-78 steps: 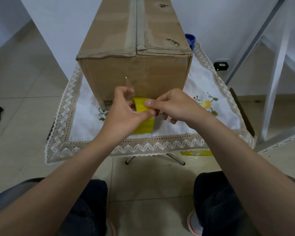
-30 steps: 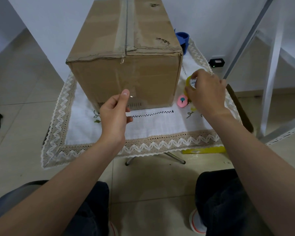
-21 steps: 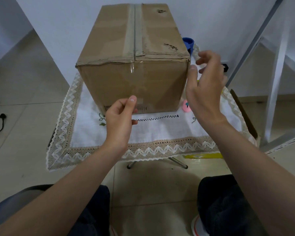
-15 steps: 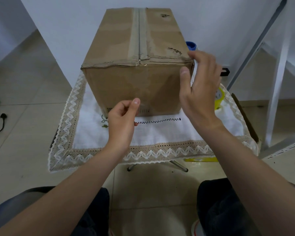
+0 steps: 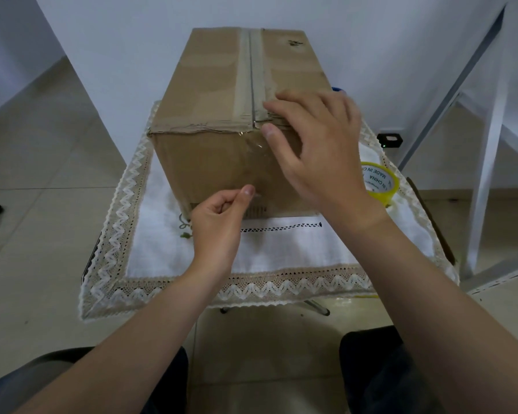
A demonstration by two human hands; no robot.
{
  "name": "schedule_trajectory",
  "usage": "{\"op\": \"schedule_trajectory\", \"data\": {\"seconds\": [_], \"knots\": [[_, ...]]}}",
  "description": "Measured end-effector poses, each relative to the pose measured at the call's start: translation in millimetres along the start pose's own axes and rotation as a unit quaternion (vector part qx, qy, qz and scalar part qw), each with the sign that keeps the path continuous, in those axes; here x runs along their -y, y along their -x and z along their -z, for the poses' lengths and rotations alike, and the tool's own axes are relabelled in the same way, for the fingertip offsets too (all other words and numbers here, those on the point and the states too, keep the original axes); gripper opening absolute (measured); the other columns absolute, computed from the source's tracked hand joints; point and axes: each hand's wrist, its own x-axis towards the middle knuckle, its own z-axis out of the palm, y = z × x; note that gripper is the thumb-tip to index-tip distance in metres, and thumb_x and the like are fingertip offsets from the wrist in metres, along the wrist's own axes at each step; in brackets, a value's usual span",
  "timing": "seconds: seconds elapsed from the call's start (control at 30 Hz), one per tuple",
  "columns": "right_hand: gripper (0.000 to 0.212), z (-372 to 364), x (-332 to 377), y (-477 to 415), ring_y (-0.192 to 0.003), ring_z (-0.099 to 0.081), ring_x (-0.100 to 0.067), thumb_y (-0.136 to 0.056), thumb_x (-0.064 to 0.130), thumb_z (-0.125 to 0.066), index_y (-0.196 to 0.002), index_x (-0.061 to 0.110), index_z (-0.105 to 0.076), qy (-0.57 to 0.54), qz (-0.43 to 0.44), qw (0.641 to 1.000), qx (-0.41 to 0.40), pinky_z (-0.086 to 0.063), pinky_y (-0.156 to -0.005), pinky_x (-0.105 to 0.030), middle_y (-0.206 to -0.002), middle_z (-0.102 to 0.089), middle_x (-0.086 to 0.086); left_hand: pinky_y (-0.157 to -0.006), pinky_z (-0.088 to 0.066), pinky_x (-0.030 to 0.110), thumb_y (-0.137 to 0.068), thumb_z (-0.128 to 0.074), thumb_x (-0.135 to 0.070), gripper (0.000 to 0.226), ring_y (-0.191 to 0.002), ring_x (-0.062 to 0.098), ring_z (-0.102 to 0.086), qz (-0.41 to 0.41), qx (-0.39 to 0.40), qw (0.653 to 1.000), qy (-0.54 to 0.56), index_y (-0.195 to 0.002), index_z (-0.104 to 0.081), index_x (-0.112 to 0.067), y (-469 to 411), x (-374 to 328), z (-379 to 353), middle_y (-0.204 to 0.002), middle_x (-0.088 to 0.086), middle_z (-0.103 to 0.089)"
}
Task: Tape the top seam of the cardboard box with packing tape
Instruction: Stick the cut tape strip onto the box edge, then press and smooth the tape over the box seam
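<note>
- Yellow packing tape roll (image 5: 380, 180) now lies on the white cloth (image 5: 281, 246), right of the cardboard box (image 5: 216, 162); my right hand (image 5: 317, 144) has left it for the top seam (image 5: 252, 70).
- Right fingers spread, thumb pressing the clear tape strip (image 5: 253, 149).
- Left hand (image 5: 219, 225) pinches its lower end; smoothing seems next.

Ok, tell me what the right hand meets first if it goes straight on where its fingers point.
The cardboard box: fingertips of the right hand point left along its top's near edge, apparently touching the flap, so the taped centre seam comes next. Contact is unclear.
</note>
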Motion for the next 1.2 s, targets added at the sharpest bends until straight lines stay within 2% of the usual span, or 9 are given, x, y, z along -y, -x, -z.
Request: {"op": "schedule_trajectory", "data": {"seconds": [0.07, 0.2, 0.37, 0.57, 0.63, 0.73, 0.87, 1.0, 1.2], "knots": [[0.034, -1, 2, -9, -0.122, -0.057, -0.021, -0.100, 0.046, -0.057, -0.125, 0.030, -0.072, -0.023, 0.021, 0.999, 0.021, -0.036, -0.113, -0.047, -0.132, -0.068, 0.011, -0.060, -0.040, 0.018, -0.095, -0.073, -0.024, 0.012, -0.047, -0.006, -0.055, -0.002, -0.006, 1.000, 0.006, -0.084, -0.077, -0.022, -2, 3, -1, -0.048, -0.021, -0.060], [0.035, -1, 2, -18, -0.126, -0.054, -0.020, -0.101, 0.045, -0.057, -0.130, 0.030, -0.071, -0.063, 0.018, 0.995, 0.075, -0.032, -0.105, -0.021, -0.142, -0.064, 0.010, -0.071, -0.050, 0.008, -0.093, -0.077, -0.022, 0.015, -0.074, -0.008, -0.069, -0.015, -0.019, 1.000, 0.014, -0.078, -0.077, -0.025, -7, 9, 1, -0.069, -0.016, -0.076], [0.041, -2, -1, -18, -0.126, -0.059, -0.019, -0.103, 0.050, -0.050, -0.133, 0.031, -0.070, -0.038, 0.049, 0.991, 0.115, -0.046, -0.107, -0.042, -0.145, -0.062, 0.013, -0.072, -0.052, 0.008, -0.092, -0.077, -0.023, 0.013, -0.073, -0.001, -0.065, -0.020, -0.016, 1.000, 0.006, -0.080, -0.077, -0.022, -8, 12, 3, -0.080, 0.008, -0.071], [0.042, -2, 0, -13, -0.126, -0.060, -0.022, -0.103, 0.048, -0.049, -0.133, 0.029, -0.069, -0.037, 0.052, 0.992, 0.107, -0.050, -0.104, -0.047, -0.138, -0.066, 0.015, -0.071, -0.051, 0.007, -0.093, -0.077, -0.023, 0.014, -0.068, 0.005, -0.059, -0.032, -0.010, 0.999, -0.006, -0.079, -0.075, -0.020, -10, 13, 4, -0.073, 0.011, -0.060], [0.040, -3, 0, -14, -0.125, -0.061, -0.023, -0.103, 0.046, -0.050, -0.132, 0.028, -0.070, -0.042, 0.050, 0.993, 0.103, -0.050, -0.103, -0.048, -0.137, -0.068, 0.014, -0.072, -0.051, 0.007, -0.093, -0.077, -0.023, 0.015, -0.065, 0.005, -0.056, -0.034, -0.008, 0.999, -0.009, -0.079, -0.075, -0.017, -11, 14, 4, -0.064, 0.005, -0.056], [0.041, -4, -1, -13, -0.126, -0.061, -0.023, -0.102, 0.045, -0.049, -0.133, 0.027, -0.070, -0.041, 0.046, 0.992, 0.107, -0.050, -0.103, -0.049, -0.137, -0.067, 0.013, -0.073, -0.051, 0.006, -0.093, -0.076, -0.021, 0.015, -0.057, -0.007, -0.056, -0.028, -0.008, 0.999, -0.017, -0.079, -0.074, -0.017, -13, 16, 4, -0.048, -0.020, -0.055], [0.038, -4, -1, -13, -0.126, -0.060, -0.022, -0.101, 0.046, -0.052, -0.130, 0.029, -0.071, -0.049, 0.031, 0.991, 0.117, -0.049, -0.104, -0.048, -0.135, -0.068, 0.015, -0.073, -0.051, 0.007, -0.093, -0.077, -0.021, 0.015, -0.059, -0.008, -0.058, -0.034, -0.008, 0.999, -0.017, -0.079, -0.074, -0.018, -14, 16, 4, -0.050, -0.020, -0.058], [0.033, 0, 2, -27, -0.122, -0.061, -0.019, -0.102, 0.047, -0.048, -0.111, 0.031, -0.076, -0.079, -0.004, 0.984, 0.163, -0.046, -0.104, -0.046, -0.127, -0.071, 0.019, -0.073, -0.052, 0.007, -0.092, -0.078, -0.023, 0.017, -0.059, -0.001, -0.055, -0.035, -0.015, 0.999, -0.019, -0.075, -0.074, -0.022, -15, 18, 3, -0.048, -0.018, -0.053], [0.033, -3, 8, -29, -0.113, -0.056, -0.018, -0.096, 0.059, -0.056, -0.098, 0.029, -0.070, -0.070, -0.034, 0.985, 0.156, -0.047, -0.095, -0.046, -0.115, -0.074, 0.017, -0.072, -0.050, 0.006, -0.092, -0.077, -0.019, 0.015, -0.059, -0.010, -0.060, -0.040, -0.012, 0.999, -0.018, -0.078, -0.074, -0.020, -16, 19, 1, -0.050, -0.022, -0.061]]}}
